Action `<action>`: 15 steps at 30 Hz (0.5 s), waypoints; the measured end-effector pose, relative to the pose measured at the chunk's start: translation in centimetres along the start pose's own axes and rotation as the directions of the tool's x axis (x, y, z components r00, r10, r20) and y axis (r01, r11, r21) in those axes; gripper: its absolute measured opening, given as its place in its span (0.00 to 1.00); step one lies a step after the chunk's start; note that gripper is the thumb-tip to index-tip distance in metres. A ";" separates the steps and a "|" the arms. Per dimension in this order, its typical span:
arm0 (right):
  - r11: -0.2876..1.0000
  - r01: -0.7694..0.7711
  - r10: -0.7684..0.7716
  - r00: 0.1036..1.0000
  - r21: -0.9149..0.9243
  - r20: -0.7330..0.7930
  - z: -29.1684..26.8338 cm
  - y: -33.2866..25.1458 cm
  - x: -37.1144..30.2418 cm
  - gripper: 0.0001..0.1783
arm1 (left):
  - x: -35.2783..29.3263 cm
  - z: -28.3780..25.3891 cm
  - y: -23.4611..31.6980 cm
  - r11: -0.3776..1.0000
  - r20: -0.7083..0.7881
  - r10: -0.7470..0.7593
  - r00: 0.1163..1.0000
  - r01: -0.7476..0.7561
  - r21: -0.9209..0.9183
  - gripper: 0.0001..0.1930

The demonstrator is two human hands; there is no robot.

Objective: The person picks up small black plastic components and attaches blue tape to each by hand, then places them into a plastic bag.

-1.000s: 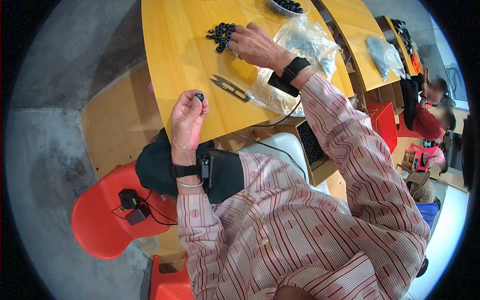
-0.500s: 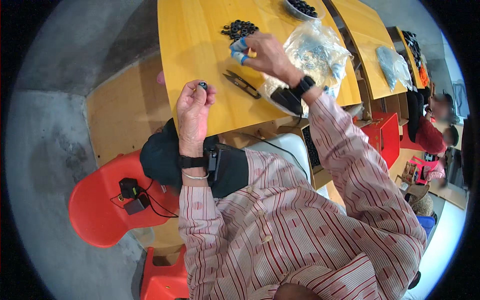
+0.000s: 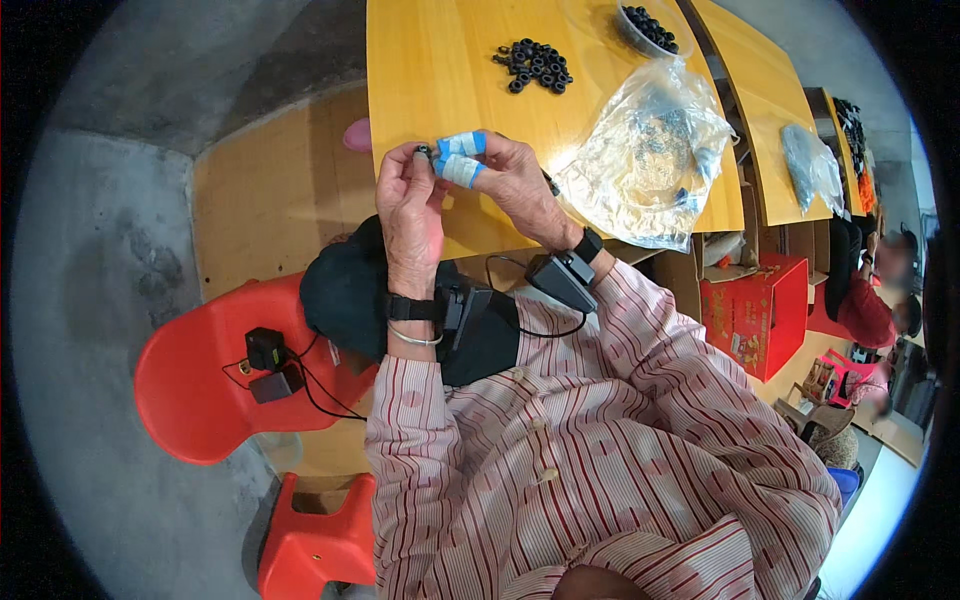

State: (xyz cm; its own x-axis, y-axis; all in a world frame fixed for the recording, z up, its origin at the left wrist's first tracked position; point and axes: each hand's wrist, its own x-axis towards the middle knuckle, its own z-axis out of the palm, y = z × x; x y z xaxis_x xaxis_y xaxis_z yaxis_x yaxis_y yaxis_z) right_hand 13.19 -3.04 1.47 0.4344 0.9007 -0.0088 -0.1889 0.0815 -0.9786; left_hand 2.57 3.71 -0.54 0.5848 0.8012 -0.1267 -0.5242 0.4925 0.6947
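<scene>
- Printing: the red box (image 3: 755,318), below the near right corner of the worktop (image 3: 440,60), bears gold-coloured marks on its side panel.
- Left hand (image 3: 408,205): thumb and forefinger clamped on a small dark piece (image 3: 423,151), smooth and glossy, held over the left part of the worktop, toward its near left corner.
- Right hand (image 3: 515,185): thumb and forefinger bound in white-and-blue tape (image 3: 461,146), their tips brought up beside the same piece; cannot tell whether they grip it.
- Black rings (image 3: 535,65): short, thick-walled, with open centres; heaped loosely on the worktop, well in from its left edge.
- Clear bag (image 3: 640,160): thin crinkled plastic, shiny, with small blue-grey bits inside; lies toward the near right corner of the worktop.
- Tub (image 3: 622,38): round, see-through plastic, filled with dark rounded pieces; stands near the right edge of the worktop, farther back than the bag.
- Wrists: a black band (image 3: 414,308) and a thin pale bangle (image 3: 415,340) on the left, a black strap (image 3: 588,245) on the right.
- Red seat (image 3: 215,400): smooth moulded surface, carrying two black blocks (image 3: 270,362) with cables.
</scene>
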 end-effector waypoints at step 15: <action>0.746 0.301 -0.322 0.944 -0.594 0.074 -1.7 -0.3 -0.2 0.12 | 0.1 -0.3 -0.5 0.991 -0.045 0.084 0.995 -0.079 0.103 0.08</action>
State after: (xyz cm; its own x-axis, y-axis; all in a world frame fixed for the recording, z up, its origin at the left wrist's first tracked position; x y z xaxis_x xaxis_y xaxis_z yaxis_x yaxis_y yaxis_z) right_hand 14.66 -3.92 1.47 0.4060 0.8553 0.3220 0.5131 0.0782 -0.8547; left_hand 2.72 3.67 -1.05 0.5099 0.8545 -0.0994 -0.5022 0.3895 0.7720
